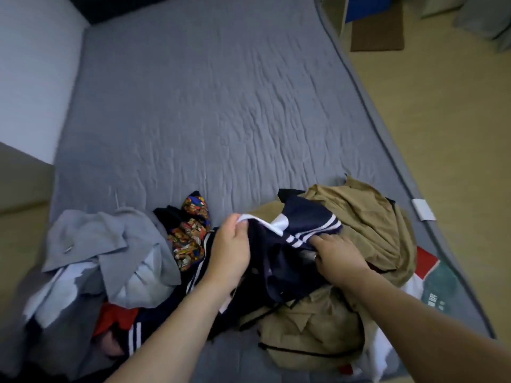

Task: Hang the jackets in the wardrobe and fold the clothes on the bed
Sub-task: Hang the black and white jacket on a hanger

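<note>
Both forearms reached over the bed [221,106] — the left hand [231,251] pinched the navy jacket [279,261] by its white edge, the right hand [336,257] gripped its striped sleeve — above a tan jacket [359,214].

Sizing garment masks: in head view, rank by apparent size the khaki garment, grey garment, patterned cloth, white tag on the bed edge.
1. khaki garment and grey garment: look alike, crumpled, too close to rank
2. patterned cloth
3. white tag

On one bed [210,111] lie roughly seven garments, two hands among them, one brown mat [377,31] beyond.
</note>
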Motion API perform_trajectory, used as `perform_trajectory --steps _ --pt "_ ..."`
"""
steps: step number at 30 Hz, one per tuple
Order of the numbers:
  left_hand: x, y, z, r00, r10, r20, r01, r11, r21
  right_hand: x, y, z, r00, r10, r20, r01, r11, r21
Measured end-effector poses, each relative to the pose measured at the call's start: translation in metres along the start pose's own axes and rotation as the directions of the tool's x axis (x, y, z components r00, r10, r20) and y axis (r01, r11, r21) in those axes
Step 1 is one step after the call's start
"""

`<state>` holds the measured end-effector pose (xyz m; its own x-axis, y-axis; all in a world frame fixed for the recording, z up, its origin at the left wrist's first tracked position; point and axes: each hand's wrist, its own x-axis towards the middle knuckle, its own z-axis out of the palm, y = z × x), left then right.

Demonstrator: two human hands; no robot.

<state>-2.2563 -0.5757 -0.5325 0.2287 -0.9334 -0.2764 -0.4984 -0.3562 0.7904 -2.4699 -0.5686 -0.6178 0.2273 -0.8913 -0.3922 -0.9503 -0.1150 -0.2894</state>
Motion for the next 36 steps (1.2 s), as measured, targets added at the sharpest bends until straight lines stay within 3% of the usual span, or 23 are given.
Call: perform_trajectory --steps 2,4,6,8,10,13,15,17,18,20,22,24,26,27,28,29,32,33,35,36 --pt "0.005 0.048 -0.058 0.995 0.003 -0.099 -0.015 0.992 -0.122 -0.002 -0.038 -0.051 0.994 0.079 -0.074 -0.054 0.954 0.293" --pt "0.004 0.093 -0.125 0.986 0.045 -0.16 -0.061 0.994 -0.094 -0.003 -0.082 -0.103 0.994 0.049 -0.1 0.004 0.88 0.474" --pt "-0.007 0.132 -0.195 0.966 0.105 -0.236 -0.12 0.992 -0.05 -0.007 -0.137 -0.154 0.992 -0.107 -0.068 0.127 0.825 0.55" --pt "-0.025 0.163 -0.269 0.939 0.125 -0.32 -0.141 0.99 -0.027 -0.022 -0.206 -0.204 0.958 -0.275 -0.081 0.257 0.697 0.67" --pt "-0.051 0.186 -0.345 0.915 0.094 -0.392 -0.14 0.986 -0.089 -0.038 -0.282 -0.246 0.878 -0.453 -0.156 0.41 0.541 0.735" --pt "-0.099 0.204 -0.461 0.861 0.018 -0.509 -0.176 0.948 -0.265 -0.06 -0.399 -0.296 0.744 -0.623 -0.241 0.566 0.397 0.723" --pt "-0.132 0.207 -0.536 0.82 -0.019 -0.571 -0.24 0.896 -0.375 -0.079 -0.477 -0.325 0.726 -0.605 -0.328 0.578 0.278 0.767" --pt "-0.168 0.209 -0.608 0.779 -0.027 -0.626 -0.332 0.829 -0.45 -0.108 -0.549 -0.345 0.746 -0.497 -0.444 0.551 0.086 0.83" --pt "-0.185 0.211 -0.643 0.757 -0.019 -0.653 -0.38 0.801 -0.463 -0.122 -0.583 -0.35 0.718 -0.475 -0.51 0.582 0.006 0.813" --pt "-0.221 0.209 -0.709 0.718 0.018 -0.696 -0.455 0.769 -0.449 -0.154 -0.648 -0.347 0.577 -0.57 -0.585 0.681 -0.059 0.73" --pt "-0.255 0.202 -0.77 0.674 0.068 -0.735 -0.507 0.767 -0.394 -0.177 -0.711 -0.338 0.38 -0.699 -0.606 0.812 -0.061 0.58" --pt "-0.289 0.188 -0.825 0.638 0.072 -0.767 -0.52 0.775 -0.36 -0.195 -0.777 -0.329 0.194 -0.773 -0.604 0.924 -0.063 0.377" --pt "-0.315 0.168 -0.878 0.599 0.053 -0.799 -0.516 0.789 -0.334 -0.209 -0.842 -0.317 -0.037 -0.783 -0.62 0.99 -0.115 0.086" --pt "-0.325 0.155 -0.904 0.575 0.036 -0.818 -0.516 0.791 -0.328 -0.214 -0.874 -0.307 -0.122 -0.777 -0.618 0.99 -0.142 -0.016" --pt "-0.334 0.142 -0.928 0.554 0.025 -0.832 -0.518 0.793 -0.32 -0.22 -0.904 -0.296 -0.139 -0.787 -0.601 0.989 -0.146 -0.036" --pt "-0.34 0.128 -0.951 0.543 0.026 -0.839 -0.504 0.809 -0.302 -0.225 -0.934 -0.284 -0.094 -0.797 -0.597 0.991 -0.132 0.02" --pt "-0.35 0.072 -1.014 0.538 0.027 -0.842 -0.393 0.892 -0.223 -0.243 -1.026 -0.257 0.298 -0.789 -0.537 0.865 -0.015 0.502" --pt "-0.353 0.05 -1.035 0.522 0.026 -0.853 -0.39 0.896 -0.211 -0.243 -1.061 -0.252 0.39 -0.777 -0.493 0.804 0.027 0.593" --pt "-0.358 0.003 -1.079 0.472 0.013 -0.882 -0.387 0.901 -0.194 -0.236 -1.131 -0.247 0.466 -0.798 -0.383 0.735 0.109 0.669" --pt "-0.359 -0.023 -1.103 0.449 -0.006 -0.893 -0.318 0.933 -0.167 -0.23 -1.167 -0.242 0.483 -0.811 -0.33 0.688 0.117 0.717"
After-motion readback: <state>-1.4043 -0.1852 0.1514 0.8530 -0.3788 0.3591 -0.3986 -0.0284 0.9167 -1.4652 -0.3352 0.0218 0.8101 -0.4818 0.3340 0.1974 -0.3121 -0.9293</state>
